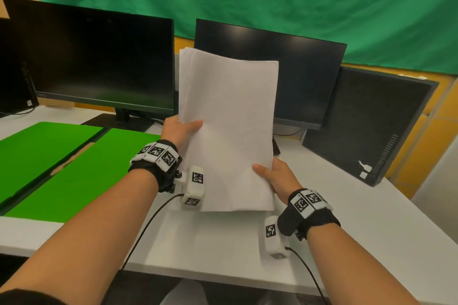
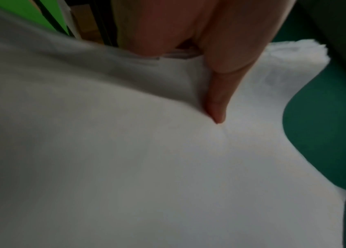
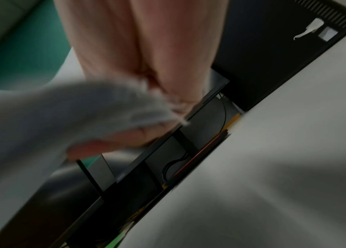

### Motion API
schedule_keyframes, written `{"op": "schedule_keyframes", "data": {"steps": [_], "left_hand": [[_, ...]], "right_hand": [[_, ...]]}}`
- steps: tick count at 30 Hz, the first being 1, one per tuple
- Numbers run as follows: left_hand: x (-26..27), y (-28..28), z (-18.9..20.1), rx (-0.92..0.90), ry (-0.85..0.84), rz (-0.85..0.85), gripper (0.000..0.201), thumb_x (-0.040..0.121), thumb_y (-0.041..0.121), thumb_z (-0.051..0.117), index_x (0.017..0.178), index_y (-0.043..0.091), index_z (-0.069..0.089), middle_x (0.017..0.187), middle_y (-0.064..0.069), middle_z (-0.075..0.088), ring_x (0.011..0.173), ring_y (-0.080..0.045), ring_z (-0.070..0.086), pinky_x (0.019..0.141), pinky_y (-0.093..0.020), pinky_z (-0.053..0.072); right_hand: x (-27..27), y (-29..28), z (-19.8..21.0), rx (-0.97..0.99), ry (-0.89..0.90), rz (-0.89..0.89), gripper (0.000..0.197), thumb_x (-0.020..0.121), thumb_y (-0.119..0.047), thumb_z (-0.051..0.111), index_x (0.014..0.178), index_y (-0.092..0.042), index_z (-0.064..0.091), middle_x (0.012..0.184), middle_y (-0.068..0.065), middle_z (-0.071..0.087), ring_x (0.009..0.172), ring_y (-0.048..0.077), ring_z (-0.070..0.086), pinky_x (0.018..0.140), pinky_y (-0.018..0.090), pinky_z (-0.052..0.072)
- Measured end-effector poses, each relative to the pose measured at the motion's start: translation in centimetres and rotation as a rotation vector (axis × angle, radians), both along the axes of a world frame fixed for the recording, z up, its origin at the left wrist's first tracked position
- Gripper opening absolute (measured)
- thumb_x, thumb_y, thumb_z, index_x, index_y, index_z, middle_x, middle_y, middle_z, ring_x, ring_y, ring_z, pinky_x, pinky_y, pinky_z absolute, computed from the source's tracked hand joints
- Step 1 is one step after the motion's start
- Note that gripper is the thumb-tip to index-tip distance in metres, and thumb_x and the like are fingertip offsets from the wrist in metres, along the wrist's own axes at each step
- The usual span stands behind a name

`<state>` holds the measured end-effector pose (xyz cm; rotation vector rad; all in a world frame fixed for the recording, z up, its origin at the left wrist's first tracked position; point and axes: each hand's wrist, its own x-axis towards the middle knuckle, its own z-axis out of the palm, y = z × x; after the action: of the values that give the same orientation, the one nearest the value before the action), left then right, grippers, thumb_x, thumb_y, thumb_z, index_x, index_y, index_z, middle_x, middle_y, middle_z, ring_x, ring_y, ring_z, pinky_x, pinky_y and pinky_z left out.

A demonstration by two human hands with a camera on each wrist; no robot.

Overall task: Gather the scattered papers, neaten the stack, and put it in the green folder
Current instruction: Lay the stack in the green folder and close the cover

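Note:
A stack of white papers [image 1: 228, 131] stands upright over the white desk, its lower edge near the desktop. My left hand [image 1: 182, 129] grips the stack's left edge, thumb on the front sheet. My right hand [image 1: 275, 177] grips the lower right edge, thumb on the front. In the left wrist view the thumb [image 2: 218, 104] presses into the papers [image 2: 146, 167]. The right wrist view shows fingers [image 3: 112, 144] curled behind the papers [image 3: 51, 117]. The green folder [image 1: 74, 163] lies open flat on the desk to the left.
Two dark monitors [image 1: 94, 62] [image 1: 297, 77] stand behind the papers. A black computer case [image 1: 371, 126] leans at the right. The white desk [image 1: 347, 242] has bare surface in front and to the right. Cables run from both wrist cameras.

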<state>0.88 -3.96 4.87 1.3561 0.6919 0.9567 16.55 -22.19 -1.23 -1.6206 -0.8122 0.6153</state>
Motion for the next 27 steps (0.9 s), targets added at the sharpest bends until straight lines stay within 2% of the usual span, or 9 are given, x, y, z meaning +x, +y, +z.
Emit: {"op": "schedule_keyframes", "data": {"steps": [3,6,8,10,12,13,18,23,27], "left_hand": [[-1.3,1.7,-0.7,-0.001,0.101,-0.014,0.039,0.082,0.008,0.068,0.119,-0.002,0.06,0.115,-0.02,0.065,0.095,-0.028,0.061,0.095,-0.045,0.05],[-4.4,4.0,-1.6,0.065,0.35,-0.084,0.047,0.089,0.032,0.06,0.128,0.007,0.055,0.13,-0.015,0.06,0.104,-0.029,0.06,0.094,-0.043,0.048],[-7.0,5.8,-2.9,0.169,0.665,-0.071,0.062,0.092,0.047,0.048,0.14,0.007,0.045,0.143,-0.012,0.049,0.123,-0.031,0.053,0.103,-0.042,0.041],[-9.3,7.4,-5.0,0.315,1.127,-0.067,0.07,0.094,0.054,0.037,0.144,0.005,0.039,0.153,-0.015,0.036,0.138,-0.031,0.04,0.113,-0.039,0.032],[-11.0,8.3,-7.4,0.372,1.457,-0.112,0.074,0.094,0.057,0.034,0.145,0.005,0.036,0.155,-0.016,0.03,0.142,-0.029,0.033,0.116,-0.036,0.028],[-11.6,8.5,-8.4,0.364,1.537,-0.144,0.074,0.093,0.057,0.036,0.146,0.006,0.035,0.156,-0.015,0.03,0.143,-0.029,0.032,0.116,-0.036,0.027],[-12.6,7.5,-9.3,0.393,1.584,-0.29,0.067,0.093,0.053,0.042,0.146,0.013,0.038,0.156,-0.01,0.032,0.143,-0.026,0.033,0.118,-0.037,0.025],[-9.9,0.9,-7.8,0.565,1.508,-0.74,0.053,0.101,0.039,0.029,0.151,0.022,0.022,0.162,-0.001,0.011,0.149,-0.021,0.014,0.122,-0.035,0.007],[-6.3,-4.5,-8.0,0.789,1.472,-0.945,0.055,0.103,0.033,0.029,0.153,0.022,0.012,0.163,-0.003,-0.001,0.15,-0.027,0.007,0.12,-0.038,0.005]], "right_hand": [[-0.4,0.8,0.2,0.0,-0.002,-0.042,0.038,0.086,-0.016,0.063,0.122,-0.007,0.055,0.118,0.015,0.065,0.105,0.033,0.063,0.094,0.048,0.051],[-0.4,1.7,0.1,0.013,0.016,-0.065,0.039,0.086,-0.013,0.063,0.123,-0.004,0.055,0.119,0.015,0.064,0.101,0.031,0.063,0.092,0.047,0.051],[-0.6,2.4,0.1,0.052,0.041,-0.081,0.038,0.088,-0.009,0.061,0.124,-0.002,0.053,0.117,0.014,0.063,0.092,0.025,0.063,0.083,0.039,0.053],[-0.9,3.3,0.1,0.088,0.064,-0.096,0.04,0.088,-0.007,0.059,0.126,-0.001,0.051,0.121,0.015,0.061,0.088,0.021,0.062,0.078,0.033,0.052],[-1.4,4.2,0.2,0.125,0.094,-0.109,0.04,0.088,-0.004,0.058,0.128,0.001,0.05,0.123,0.017,0.059,0.088,0.02,0.061,0.08,0.032,0.051],[-1.7,4.6,0.3,0.138,0.106,-0.113,0.041,0.088,-0.003,0.057,0.128,0.002,0.05,0.125,0.018,0.059,0.09,0.023,0.061,0.083,0.033,0.051],[-2.4,5.5,0.6,0.15,0.124,-0.144,0.043,0.089,-0.003,0.057,0.131,-0.001,0.048,0.129,0.018,0.058,0.104,0.027,0.057,0.093,0.04,0.046],[-1.3,4.6,1.0,0.167,0.119,-0.212,0.045,0.088,-0.005,0.059,0.132,-0.004,0.048,0.131,0.017,0.057,0.106,0.028,0.056,0.097,0.043,0.046],[0.1,2.7,1.4,0.198,0.151,-0.272,0.045,0.088,-0.003,0.058,0.133,-0.004,0.049,0.131,0.016,0.057,0.105,0.027,0.057,0.09,0.037,0.045]]}}
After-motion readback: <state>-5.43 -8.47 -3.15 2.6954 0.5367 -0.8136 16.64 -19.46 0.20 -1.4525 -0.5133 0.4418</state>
